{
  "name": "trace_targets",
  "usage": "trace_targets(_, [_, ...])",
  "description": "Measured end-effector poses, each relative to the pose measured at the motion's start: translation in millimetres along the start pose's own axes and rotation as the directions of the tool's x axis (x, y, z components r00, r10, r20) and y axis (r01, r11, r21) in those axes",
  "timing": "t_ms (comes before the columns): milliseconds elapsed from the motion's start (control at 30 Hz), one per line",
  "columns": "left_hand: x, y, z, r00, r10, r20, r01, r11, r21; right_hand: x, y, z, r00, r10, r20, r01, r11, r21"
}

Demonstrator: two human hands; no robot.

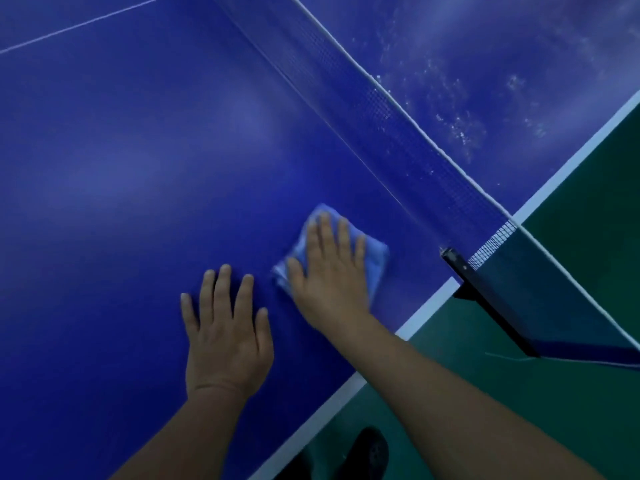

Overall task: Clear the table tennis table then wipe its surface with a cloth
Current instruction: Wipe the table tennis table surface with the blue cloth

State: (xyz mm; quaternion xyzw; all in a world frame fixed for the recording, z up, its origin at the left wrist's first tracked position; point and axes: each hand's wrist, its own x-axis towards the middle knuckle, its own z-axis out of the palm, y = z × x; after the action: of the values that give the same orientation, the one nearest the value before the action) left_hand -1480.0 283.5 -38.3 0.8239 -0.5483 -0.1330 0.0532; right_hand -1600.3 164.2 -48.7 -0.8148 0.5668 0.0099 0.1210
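The blue table tennis table (138, 168) fills most of the view. A folded light-blue cloth (375, 254) lies on it near the side edge, a short way from the net. My right hand (332, 268) presses flat on the cloth with straight fingers. My left hand (225, 334) rests flat on the bare table surface just left of the cloth, fingers spread.
The net (398, 123) runs diagonally from top centre to the right, held by a black clamp post (485, 296) at the table's white side edge (346, 389). Beyond the net the far half (485, 81) shows whitish dusty specks. Green floor (588, 202) lies to the right.
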Motion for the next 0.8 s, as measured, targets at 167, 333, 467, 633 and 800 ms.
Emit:
trace_targets(167, [3.9,1.0,0.8,1.0,-0.016,0.019,0.016,1.0,-0.006,109.8,-46.3,-10.3,0.999,0.032,-0.04,-0.029,0.997,0.076])
trace_targets(333, [2.4,1.1,1.5,1.0,-0.028,0.007,0.028,0.999,-0.019,61.4,41.6,-17.2,0.965,0.25,-0.084,-0.245,0.967,0.073])
trace_targets(467, [2.5,2.4,2.4,1.0,-0.025,0.006,0.025,1.0,-0.009,-34.5,79.9,-14.8,0.905,0.406,-0.126,-0.41,0.912,-0.006])
trace_targets(633, [0.7,4.3,2.8,0.999,-0.037,-0.009,0.037,0.999,-0.023,10.5,30.1,-10.3,0.932,0.359,-0.06,-0.352,0.931,0.094])
trace_targets(800, [0.2,3.7,1.5,0.999,-0.04,-0.021,0.04,0.999,-0.025,-11.3,68.8,-14.0,0.913,0.401,-0.08,-0.397,0.916,0.063])
